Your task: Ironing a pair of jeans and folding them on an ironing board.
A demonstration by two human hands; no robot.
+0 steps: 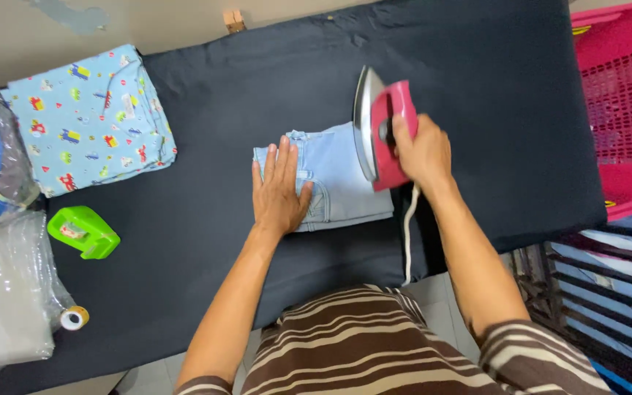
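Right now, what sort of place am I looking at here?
Probably a home or small laundry ironing station: a dark padded ironing surface, a pink iron in the right hand, the left hand flat on folded light-blue jeans, and a pink laundry basket beside it.

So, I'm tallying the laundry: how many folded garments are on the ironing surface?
2. Folded light denim jeans lie mid-board under the left hand and the pink iron; a folded blue printed garment lies far left. Bags there may hide more.

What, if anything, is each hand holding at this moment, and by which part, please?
The right hand grips the pink electric iron by its handle. The left hand holds nothing, pressing flat on the folded light-blue denim garment.
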